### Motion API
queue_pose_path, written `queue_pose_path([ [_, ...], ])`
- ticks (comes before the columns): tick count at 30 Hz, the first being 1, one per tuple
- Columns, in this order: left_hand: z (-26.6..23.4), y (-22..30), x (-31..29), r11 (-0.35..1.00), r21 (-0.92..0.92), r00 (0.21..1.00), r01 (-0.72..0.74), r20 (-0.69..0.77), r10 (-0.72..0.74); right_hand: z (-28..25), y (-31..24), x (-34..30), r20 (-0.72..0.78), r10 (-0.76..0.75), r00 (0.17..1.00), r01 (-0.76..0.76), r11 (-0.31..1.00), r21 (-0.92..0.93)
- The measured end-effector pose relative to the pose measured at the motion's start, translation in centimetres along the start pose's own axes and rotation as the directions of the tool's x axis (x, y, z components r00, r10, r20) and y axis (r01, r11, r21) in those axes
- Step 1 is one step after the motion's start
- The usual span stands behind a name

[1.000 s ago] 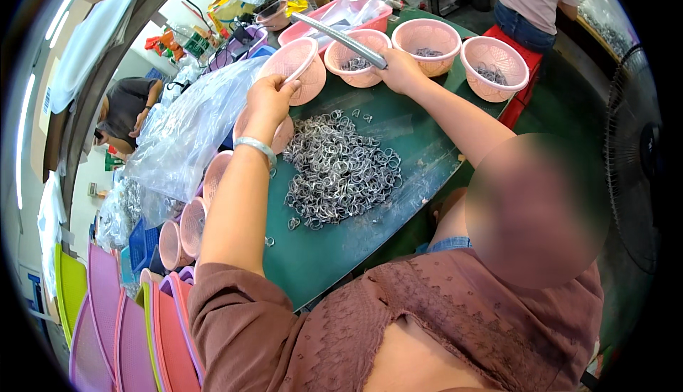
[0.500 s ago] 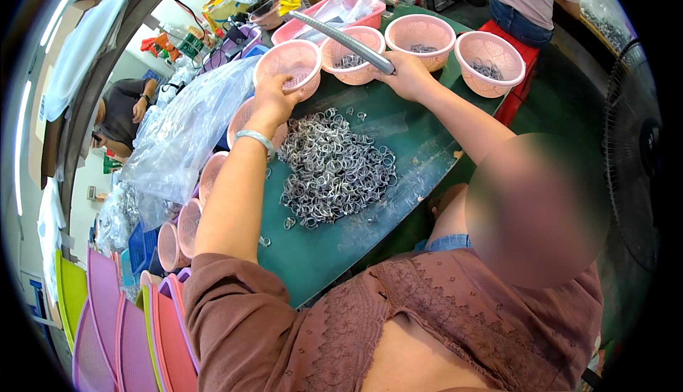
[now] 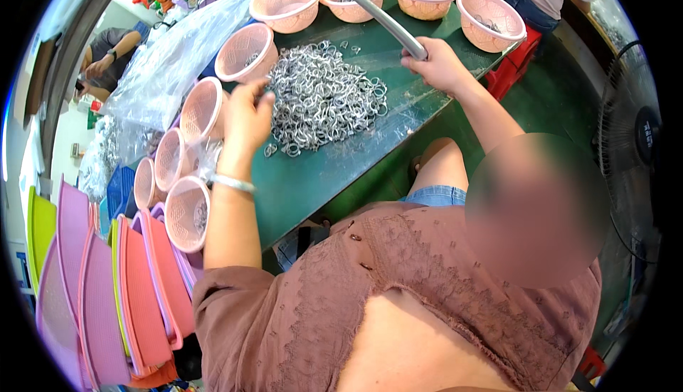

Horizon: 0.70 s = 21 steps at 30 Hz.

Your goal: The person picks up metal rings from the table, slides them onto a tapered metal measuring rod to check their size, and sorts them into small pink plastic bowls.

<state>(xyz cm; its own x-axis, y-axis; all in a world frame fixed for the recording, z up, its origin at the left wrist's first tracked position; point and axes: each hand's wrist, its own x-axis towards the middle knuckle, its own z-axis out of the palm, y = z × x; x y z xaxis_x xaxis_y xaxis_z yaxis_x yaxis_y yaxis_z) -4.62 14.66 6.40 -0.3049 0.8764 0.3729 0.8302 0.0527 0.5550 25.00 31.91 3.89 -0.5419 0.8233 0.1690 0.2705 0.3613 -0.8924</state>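
A heap of silvery metal rings (image 3: 324,97) lies on the green tabletop. My right hand (image 3: 437,63) grips the thick end of a long grey ring mandrel (image 3: 377,13), and its thin end points to the far left over the baskets. At the heap's left edge is my left hand (image 3: 245,118), its thumb and fingers a little apart. No ring can be made out in it. Just beyond its fingers stands a pink basket (image 3: 245,52) with some rings inside. A pale bangle (image 3: 233,183) circles my left wrist.
More pink baskets line the far side, such as one basket (image 3: 286,4), and the left edge, down to a near basket (image 3: 188,214). Clear plastic sheeting (image 3: 178,100) drapes beyond them. Stacked colourful baskets (image 3: 142,292) stand lower left; a black fan (image 3: 633,139) is at right. Two other people sit farther off.
My left hand has come back from a far basket to the left edge of the ring heap. My right hand still holds the mandrel, now more steeply angled. The view has shifted downward.
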Motion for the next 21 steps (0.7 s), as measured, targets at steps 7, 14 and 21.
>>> queue_pose_path([
  [7, 1.6, -1.7, -12.5, 0.944, 0.296, 0.988, 0.148, -0.087, -0.127, 2.7, 2.0, -3.5, 0.072, 0.113, 0.991, -0.13, 0.941, 0.313],
  [14, 2.8, -2.7, -13.1, 0.958, 0.278, 0.984, 0.075, -0.177, -0.026, 2.9, 2.9, -3.0, 0.089, 0.082, 0.993, -0.102, 0.966, 0.239],
  [21, 2.0, -7.7, -3.3, 0.944, 0.326, 0.995, 0.049, -0.1, -0.017, 2.9, 2.5, -3.3, 0.061, 0.103, 0.993, -0.113, 0.976, 0.186],
])
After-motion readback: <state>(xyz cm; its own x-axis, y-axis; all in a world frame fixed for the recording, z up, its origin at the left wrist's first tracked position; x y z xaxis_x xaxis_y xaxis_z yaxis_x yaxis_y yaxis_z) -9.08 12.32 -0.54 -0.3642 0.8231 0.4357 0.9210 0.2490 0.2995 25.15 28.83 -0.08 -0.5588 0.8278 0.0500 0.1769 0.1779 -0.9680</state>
